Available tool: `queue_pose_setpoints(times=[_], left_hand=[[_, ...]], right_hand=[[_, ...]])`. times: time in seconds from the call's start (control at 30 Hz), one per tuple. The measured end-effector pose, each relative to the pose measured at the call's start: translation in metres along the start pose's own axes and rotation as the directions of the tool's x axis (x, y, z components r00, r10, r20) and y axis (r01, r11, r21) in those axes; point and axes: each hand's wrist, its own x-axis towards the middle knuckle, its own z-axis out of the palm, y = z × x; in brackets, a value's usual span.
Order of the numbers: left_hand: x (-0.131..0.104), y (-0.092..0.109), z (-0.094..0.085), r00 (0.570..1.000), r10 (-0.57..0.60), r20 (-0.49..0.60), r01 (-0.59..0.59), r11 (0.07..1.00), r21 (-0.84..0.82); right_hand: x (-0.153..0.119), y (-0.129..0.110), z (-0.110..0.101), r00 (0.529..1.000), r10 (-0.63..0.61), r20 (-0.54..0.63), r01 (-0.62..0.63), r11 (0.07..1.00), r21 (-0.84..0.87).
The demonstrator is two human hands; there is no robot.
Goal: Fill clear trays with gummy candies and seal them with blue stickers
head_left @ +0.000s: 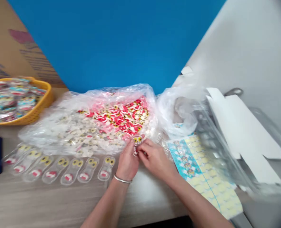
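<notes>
My left hand (128,162), with a silver bangle at the wrist, holds up a small clear plastic blister (137,139) carrying two yellow eye pieces. The fingers of my right hand (156,159) are pinched at the lower end of the same blister; a bit of red and white shows there, mostly hidden by the fingers. Just beyond both hands lies an opened clear plastic bag (140,90) heaped with loose red, white and yellow pieces (121,117). To the left, several similar blisters (84,169) lie in a row, each with yellow eyes above and a red-and-white mouth below.
At the far left stands a yellow basket (44,95) full of packed items, with a cardboard box (33,53) behind. Printed blue-and-yellow sheets (202,171) lie at the right, beside clear plastic trays (216,142) and a white card cutout (245,126). A blue panel (116,41) rises behind.
</notes>
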Motion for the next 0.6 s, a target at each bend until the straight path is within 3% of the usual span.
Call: queue_pose_setpoints(times=[0.13,0.27,0.33,0.43,0.53,0.6], left_hand=[[-0.006,-0.007,0.007,0.998,-0.065,0.003,0.065,0.995,0.082],[-0.013,-0.016,0.015,0.987,-0.157,0.017,0.152,0.972,0.179],[-0.017,-0.021,0.019,0.981,-0.193,0.004,0.188,0.961,0.203],[-0.025,-0.031,0.026,0.966,-0.254,-0.053,0.260,0.939,0.227],[-0.035,-0.046,0.033,0.934,-0.347,-0.087,0.358,0.907,0.221],[-0.041,-0.059,0.037,0.907,-0.411,-0.087,0.420,0.886,0.195]], right_hand=[[-0.021,-0.002,0.007,0.990,0.061,-0.128,-0.070,0.996,-0.063],[-0.053,0.014,-0.004,0.977,0.047,-0.206,-0.052,0.998,-0.019],[-0.071,0.035,-0.020,0.953,0.110,-0.282,-0.120,0.993,-0.018],[-0.083,0.079,-0.057,0.875,0.251,-0.413,-0.305,0.950,-0.069],[-0.064,0.125,-0.099,0.811,0.332,-0.481,-0.459,0.871,-0.173],[-0.035,0.151,-0.121,0.807,0.363,-0.466,-0.505,0.832,-0.227]])
